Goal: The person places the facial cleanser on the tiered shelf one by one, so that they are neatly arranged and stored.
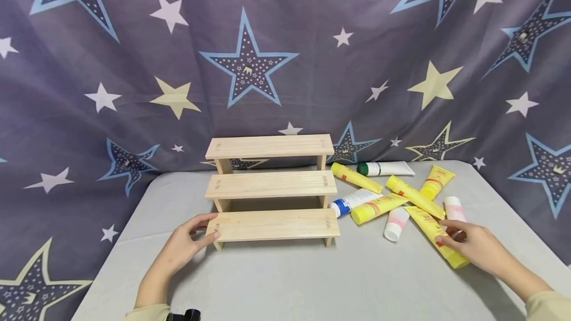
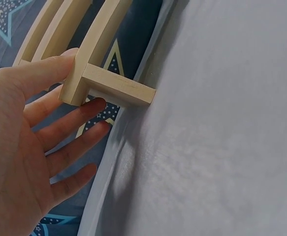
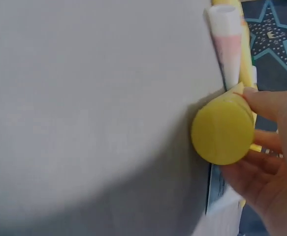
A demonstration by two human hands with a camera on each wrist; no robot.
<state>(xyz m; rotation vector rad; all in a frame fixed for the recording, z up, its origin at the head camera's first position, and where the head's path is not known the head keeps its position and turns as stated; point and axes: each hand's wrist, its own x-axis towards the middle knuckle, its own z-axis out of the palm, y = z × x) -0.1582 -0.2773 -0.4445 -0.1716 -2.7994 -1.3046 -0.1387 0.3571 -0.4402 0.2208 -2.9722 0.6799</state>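
A three-tier wooden display rack (image 1: 272, 224) stands on the grey-covered table. My left hand (image 1: 183, 244) pinches the left end of its lowest shelf (image 2: 74, 83) between thumb and index finger, and the other fingers spread loosely below in the left wrist view. On the right, my right hand (image 1: 479, 246) grips a yellow squeeze tube (image 1: 430, 232) near its capped end. The round yellow cap (image 3: 222, 132) faces the camera in the right wrist view. Part of the right fingers is hidden behind this tube.
Several tubes lie in a loose pile right of the rack: yellow ones (image 1: 415, 197), a blue-capped white tube (image 1: 357, 201), a green-capped white tube (image 1: 388, 168) and pink-and-white tubes (image 1: 396, 223). A star-patterned curtain (image 1: 285, 88) hangs behind the table (image 1: 276, 286).
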